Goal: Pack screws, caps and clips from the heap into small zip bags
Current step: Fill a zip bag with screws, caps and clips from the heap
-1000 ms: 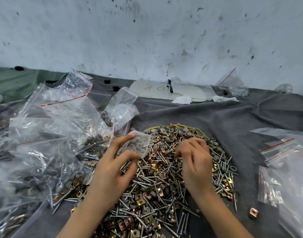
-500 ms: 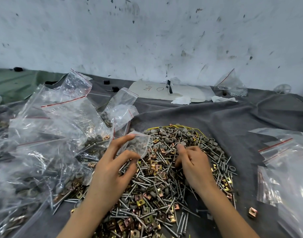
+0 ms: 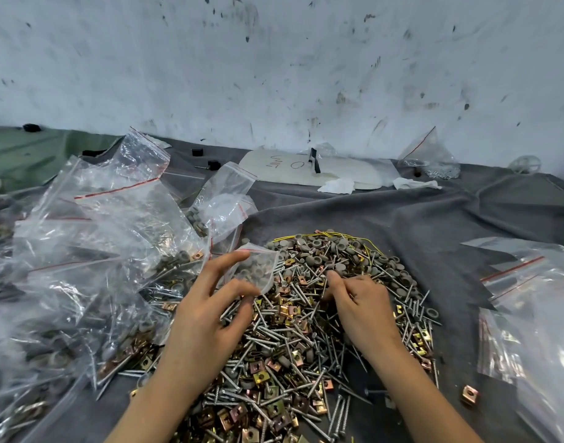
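Grey cloth worktop point(image 3: 434, 225) under a scuffed white wall point(image 3: 274, 75). A small clear zip bag point(image 3: 258, 270), light, limp and slippery, is pinched by the left hand point(image 3: 207, 318) over the mixed heap of silver screws, grey caps and brass clips point(image 3: 290, 346); it is best gripped at its mouth. The right hand point(image 3: 360, 302) is curled into the heap, and whether anything is held cannot be told.

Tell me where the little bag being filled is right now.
In the head view, the small zip bag sits just left of centre, held by the left hand over the left edge of the heap, beside the filled bags.
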Demonstrator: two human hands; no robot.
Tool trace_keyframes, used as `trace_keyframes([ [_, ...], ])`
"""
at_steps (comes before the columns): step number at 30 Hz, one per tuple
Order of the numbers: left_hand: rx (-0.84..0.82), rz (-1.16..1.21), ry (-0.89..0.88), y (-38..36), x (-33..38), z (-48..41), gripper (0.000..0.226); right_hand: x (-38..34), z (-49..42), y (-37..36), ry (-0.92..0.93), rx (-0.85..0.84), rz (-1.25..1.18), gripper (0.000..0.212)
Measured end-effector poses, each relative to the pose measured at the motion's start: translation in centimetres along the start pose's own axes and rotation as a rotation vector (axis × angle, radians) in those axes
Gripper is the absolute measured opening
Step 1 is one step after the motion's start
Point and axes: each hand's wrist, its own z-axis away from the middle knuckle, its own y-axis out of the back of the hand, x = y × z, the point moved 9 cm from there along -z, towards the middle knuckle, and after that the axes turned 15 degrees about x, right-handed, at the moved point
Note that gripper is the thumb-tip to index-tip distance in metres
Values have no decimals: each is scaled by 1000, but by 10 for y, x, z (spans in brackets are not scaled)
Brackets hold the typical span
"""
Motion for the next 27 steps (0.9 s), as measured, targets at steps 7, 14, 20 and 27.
trace_keyframes([
  [7,-2,36,12,0,0,0,22,-11,2,-4,167,-53,203,55],
  [14,11,6,-4,1,0,1,7,-23,12,-17,272,-161,400,65],
  [20,15,-9,-8,1,1,0,7,-18,11,-14,200,-183,326,62],
  [27,6,-4,1,0,0,0,6,-15,6,-8,167,-163,380,82],
])
